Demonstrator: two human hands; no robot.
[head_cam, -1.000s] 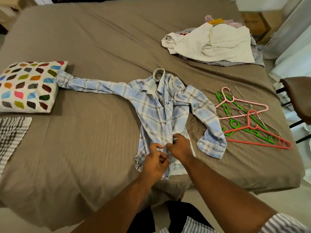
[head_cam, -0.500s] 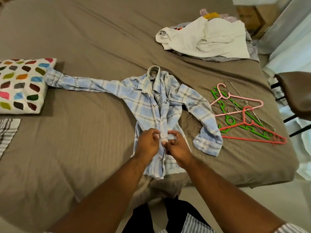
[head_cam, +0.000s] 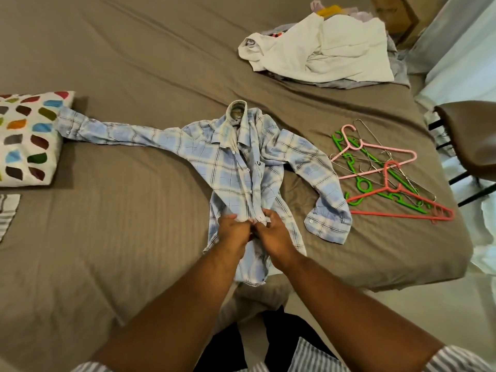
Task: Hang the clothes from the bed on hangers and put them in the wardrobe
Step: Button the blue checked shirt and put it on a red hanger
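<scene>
A person stands at the near edge of a wide bed covered with a brown sheet (head_cam: 128, 237), both bare forearms reaching out over it. A light blue and white plaid long-sleeved shirt (head_cam: 228, 162) lies flat on the sheet in front of them. Its collar points toward the far side and its hem hangs slightly over the near edge of the bed. One sleeve stretches straight out to the left until its cuff touches a white square pillow printed with multicoloured leaf shapes (head_cam: 26, 138), and the other sleeve bends down on the right. The left hand (head_cam: 234, 233) and the right hand (head_cam: 274, 233) meet at the shirt's button strip, low on the front. The fingers of each hand are curled and pinch the fabric edge on their own side, and the knuckles of the two hands almost touch. The buttons above the hands look fastened. Just right of the bent sleeve, a tangle of pink, green, red plastic and thin wire clothes hangers (head_cam: 397, 188) rests on the sheet, apart from the shirt. Near the far right corner of the bed lies a crumpled heap of clothes topped by a white garment (head_cam: 335, 49). A brown padded chair (head_cam: 472, 146) stands beside the bed on the right, and a grey striped cloth (head_cam: 6, 213) shows at the left edge below the pillow.
</scene>
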